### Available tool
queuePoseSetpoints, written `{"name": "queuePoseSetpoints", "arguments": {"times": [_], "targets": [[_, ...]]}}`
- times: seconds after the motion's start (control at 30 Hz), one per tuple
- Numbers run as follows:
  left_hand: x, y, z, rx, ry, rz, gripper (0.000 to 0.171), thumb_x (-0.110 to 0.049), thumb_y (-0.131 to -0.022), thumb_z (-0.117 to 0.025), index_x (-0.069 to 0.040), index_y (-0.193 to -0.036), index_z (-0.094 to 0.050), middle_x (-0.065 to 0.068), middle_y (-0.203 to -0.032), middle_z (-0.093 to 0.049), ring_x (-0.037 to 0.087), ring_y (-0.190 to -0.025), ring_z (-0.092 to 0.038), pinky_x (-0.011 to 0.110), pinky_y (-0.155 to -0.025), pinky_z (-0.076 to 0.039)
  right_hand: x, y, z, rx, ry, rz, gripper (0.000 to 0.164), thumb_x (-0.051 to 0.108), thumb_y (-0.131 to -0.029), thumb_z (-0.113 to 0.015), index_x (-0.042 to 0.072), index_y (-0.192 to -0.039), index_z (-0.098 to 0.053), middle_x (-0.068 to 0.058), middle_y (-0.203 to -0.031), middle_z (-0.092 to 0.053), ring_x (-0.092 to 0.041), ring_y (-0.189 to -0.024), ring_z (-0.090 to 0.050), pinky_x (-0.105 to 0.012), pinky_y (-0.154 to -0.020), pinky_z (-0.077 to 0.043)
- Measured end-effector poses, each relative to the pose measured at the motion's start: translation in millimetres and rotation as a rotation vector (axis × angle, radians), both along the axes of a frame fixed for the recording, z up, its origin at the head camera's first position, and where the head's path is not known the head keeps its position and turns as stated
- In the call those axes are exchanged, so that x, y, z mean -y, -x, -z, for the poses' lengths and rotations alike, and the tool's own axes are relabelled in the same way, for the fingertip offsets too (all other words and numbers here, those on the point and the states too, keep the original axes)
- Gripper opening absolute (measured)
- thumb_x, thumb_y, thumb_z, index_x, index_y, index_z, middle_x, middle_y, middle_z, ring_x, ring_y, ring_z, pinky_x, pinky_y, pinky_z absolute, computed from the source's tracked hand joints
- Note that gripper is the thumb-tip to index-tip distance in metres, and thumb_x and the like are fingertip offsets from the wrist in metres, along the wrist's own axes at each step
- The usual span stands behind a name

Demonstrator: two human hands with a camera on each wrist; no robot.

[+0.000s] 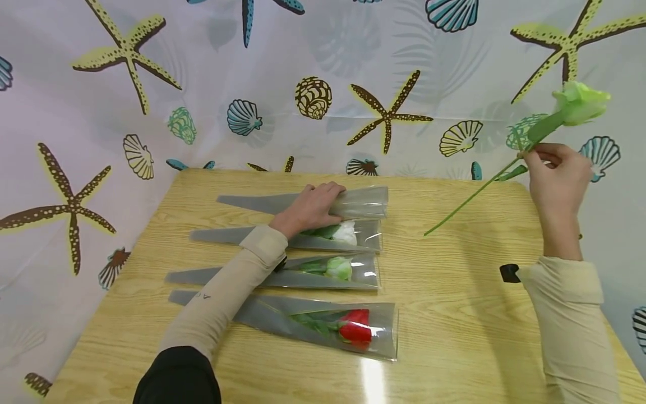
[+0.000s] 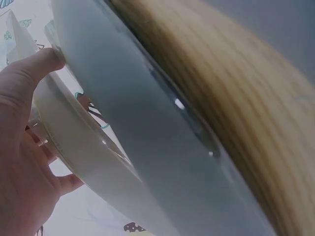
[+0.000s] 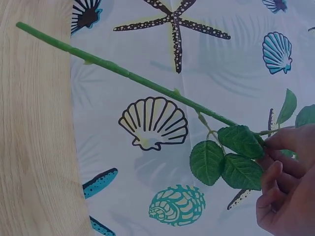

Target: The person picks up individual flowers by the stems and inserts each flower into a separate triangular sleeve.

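My right hand (image 1: 560, 171) pinches the stem of a pale green rose (image 1: 581, 105) just below its bloom. In the right wrist view the green stem (image 3: 142, 82) slants down past the table edge, with leaves (image 3: 241, 169) beside the fingertips. My left hand (image 1: 314, 205) holds the farthest clear-and-grey flower sleeve (image 1: 370, 201) across its width, thumb on the near edge and fingers over the far edge. No flower shows inside that sleeve. Up close in the left wrist view, the thumb (image 2: 42, 64) touches the edge of a greyish plastic sheet (image 2: 133, 108).
Nearer to me lie three more sleeves, holding a white rose (image 1: 346, 232), a light green rose (image 1: 339, 268) and a red rose (image 1: 355, 329). My left forearm crosses over their tails. Behind the wooden table (image 1: 444, 325) hangs a cloth (image 1: 282, 62) with starfish and shells.
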State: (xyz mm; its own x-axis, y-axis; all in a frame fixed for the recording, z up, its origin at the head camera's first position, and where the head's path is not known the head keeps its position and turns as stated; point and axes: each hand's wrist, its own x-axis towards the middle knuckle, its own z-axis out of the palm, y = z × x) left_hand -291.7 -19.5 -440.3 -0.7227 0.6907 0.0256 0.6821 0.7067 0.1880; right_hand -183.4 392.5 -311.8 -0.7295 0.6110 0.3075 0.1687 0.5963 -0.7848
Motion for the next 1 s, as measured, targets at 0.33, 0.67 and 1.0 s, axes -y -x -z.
{"name": "queuePoseSetpoints", "arguments": {"times": [0.33, 0.67, 1.0], "targets": [[1, 2.8, -3.6, -0.005, 0.024, 0.007, 0.077, -0.051, -0.099, -0.069, -0.012, -0.159, -0.042, 0.007, -0.159, -0.051, 0.025, -0.143, -0.053, 0.056, -0.116, -0.042, 14, 2.8, -6.3, -0.483, 0.412, -0.069, 0.014, 0.007, -0.096, -0.069, 0.017, -0.097, -0.079, 0.014, -0.080, -0.074, -0.002, -0.060, -0.059, -0.013, -0.063, -0.044], [-5, 5.3, -12.1, 0.004, 0.031, 0.002, 0.072, -0.048, -0.099, -0.068, -0.013, -0.158, -0.044, 0.006, -0.156, -0.053, 0.027, -0.138, -0.055, 0.057, -0.115, -0.042, 32, -0.6, -10.5, -0.742, 0.541, -0.092, 0.015, 0.008, -0.094, -0.077, -0.004, -0.102, -0.080, -0.002, -0.087, -0.080, -0.012, -0.067, -0.058, -0.022, -0.071, -0.042], [-17, 1.8, -17.0, 0.034, 0.019, 0.015, 0.075, -0.049, -0.100, -0.067, -0.013, -0.160, -0.042, 0.007, -0.159, -0.051, 0.026, -0.141, -0.054, 0.057, -0.116, -0.041, 39, 15.7, 12.9, -0.818, 0.651, -0.190, 0.010, -0.003, -0.090, -0.078, -0.010, -0.098, -0.079, -0.006, -0.079, -0.079, -0.015, -0.065, -0.065, -0.026, -0.071, -0.047]]}}
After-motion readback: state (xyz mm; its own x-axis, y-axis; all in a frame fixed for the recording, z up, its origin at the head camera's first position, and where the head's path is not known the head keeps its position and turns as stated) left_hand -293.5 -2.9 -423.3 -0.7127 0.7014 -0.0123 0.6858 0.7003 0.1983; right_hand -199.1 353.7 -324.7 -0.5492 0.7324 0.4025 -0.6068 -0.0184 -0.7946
